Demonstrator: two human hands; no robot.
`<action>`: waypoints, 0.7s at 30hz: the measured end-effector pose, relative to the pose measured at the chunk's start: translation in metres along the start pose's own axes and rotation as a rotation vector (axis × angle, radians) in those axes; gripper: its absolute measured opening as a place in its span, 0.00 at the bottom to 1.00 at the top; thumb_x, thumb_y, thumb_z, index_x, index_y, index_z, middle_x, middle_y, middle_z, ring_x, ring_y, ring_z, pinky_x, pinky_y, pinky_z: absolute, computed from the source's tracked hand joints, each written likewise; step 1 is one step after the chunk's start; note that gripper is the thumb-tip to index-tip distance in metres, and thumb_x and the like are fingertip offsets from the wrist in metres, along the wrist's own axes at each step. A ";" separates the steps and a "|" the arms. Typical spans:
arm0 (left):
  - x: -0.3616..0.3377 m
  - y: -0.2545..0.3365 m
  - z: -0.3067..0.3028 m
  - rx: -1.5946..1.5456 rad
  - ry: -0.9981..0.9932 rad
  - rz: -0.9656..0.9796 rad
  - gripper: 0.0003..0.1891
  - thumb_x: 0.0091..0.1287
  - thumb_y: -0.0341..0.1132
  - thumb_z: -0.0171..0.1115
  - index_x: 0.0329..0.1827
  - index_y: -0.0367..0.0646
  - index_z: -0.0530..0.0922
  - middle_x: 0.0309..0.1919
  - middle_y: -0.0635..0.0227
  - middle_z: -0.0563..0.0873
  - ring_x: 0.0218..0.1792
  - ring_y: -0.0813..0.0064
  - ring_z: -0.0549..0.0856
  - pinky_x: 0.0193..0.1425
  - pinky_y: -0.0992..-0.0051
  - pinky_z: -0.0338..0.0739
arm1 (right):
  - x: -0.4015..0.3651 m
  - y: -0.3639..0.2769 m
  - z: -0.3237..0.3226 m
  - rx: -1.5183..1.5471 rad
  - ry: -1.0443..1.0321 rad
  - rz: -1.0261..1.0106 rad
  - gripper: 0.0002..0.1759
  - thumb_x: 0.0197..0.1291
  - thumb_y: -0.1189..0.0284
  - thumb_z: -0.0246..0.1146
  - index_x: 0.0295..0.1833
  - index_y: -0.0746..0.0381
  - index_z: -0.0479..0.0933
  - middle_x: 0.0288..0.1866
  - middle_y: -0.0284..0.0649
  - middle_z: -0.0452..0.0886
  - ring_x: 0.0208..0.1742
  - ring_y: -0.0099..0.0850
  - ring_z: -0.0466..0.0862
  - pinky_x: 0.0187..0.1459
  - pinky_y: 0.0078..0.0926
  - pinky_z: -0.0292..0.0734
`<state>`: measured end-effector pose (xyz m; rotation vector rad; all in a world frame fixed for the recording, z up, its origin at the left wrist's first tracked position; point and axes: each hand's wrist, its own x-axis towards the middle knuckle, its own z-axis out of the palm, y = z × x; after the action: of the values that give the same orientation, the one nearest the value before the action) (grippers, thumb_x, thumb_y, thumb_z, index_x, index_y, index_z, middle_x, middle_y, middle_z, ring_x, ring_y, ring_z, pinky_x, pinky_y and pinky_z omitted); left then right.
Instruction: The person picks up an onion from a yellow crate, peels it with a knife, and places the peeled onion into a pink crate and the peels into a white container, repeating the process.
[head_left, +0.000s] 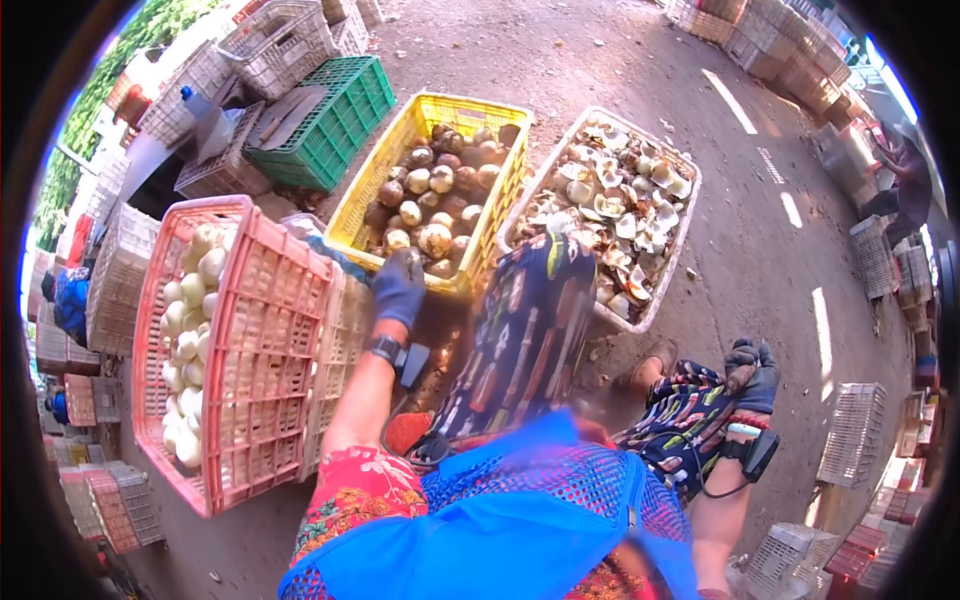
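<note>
My left hand (398, 292), in a blue-grey glove with dark fingertips, is at the near left corner of the yellow crate (344, 240). Its fingers look curled; what they hold, if anything, is hidden. Inside that crate lie many round, brown and pale, coconut-like balls (440, 180). My right hand (757, 382), in a dark grey glove, is by my right knee with its fingers bent together, and I cannot make out what is in them. Beyond my left leg, a white crate (684, 235) is heaped with pale and brown shell pieces (625, 200).
To the left, a tilted pink crate (265, 370) holds smooth white balls (187, 345). A green crate (335, 120) stands behind it, near stacked crates (275, 45). Several more crates (852, 435) line the right side, where another person (905, 180) is at work.
</note>
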<state>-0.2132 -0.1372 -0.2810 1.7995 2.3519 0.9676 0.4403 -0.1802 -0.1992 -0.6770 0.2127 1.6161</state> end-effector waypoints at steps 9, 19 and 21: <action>0.108 -0.014 0.104 0.374 -0.718 -0.308 0.45 0.53 0.56 0.73 0.72 0.44 0.66 0.66 0.47 0.75 0.65 0.49 0.78 0.68 0.55 0.74 | 0.037 0.045 0.053 0.008 0.198 0.127 0.17 0.67 0.61 0.63 0.45 0.66 0.72 0.31 0.33 0.74 0.28 0.26 0.73 0.31 0.23 0.73; 0.116 -0.031 0.097 -1.054 -0.505 -0.687 0.21 0.67 0.34 0.65 0.63 0.45 0.74 0.51 0.61 0.85 0.36 0.64 0.88 0.40 0.57 0.85 | 0.073 0.069 0.075 0.218 0.062 0.107 0.07 0.66 0.72 0.61 0.40 0.60 0.69 0.31 0.30 0.72 0.30 0.23 0.73 0.34 0.25 0.72; 0.122 -0.049 0.097 -1.113 -0.579 -0.390 0.21 0.68 0.42 0.65 0.60 0.43 0.77 0.49 0.60 0.86 0.38 0.63 0.88 0.44 0.57 0.84 | 0.065 0.085 0.101 0.032 -0.040 -0.009 0.07 0.66 0.71 0.61 0.40 0.62 0.70 0.32 0.30 0.73 0.30 0.22 0.74 0.35 0.25 0.72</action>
<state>-0.2593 0.0075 -0.3417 0.9332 1.2645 1.1236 0.3281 -0.0888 -0.1732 -0.6203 0.2055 1.6129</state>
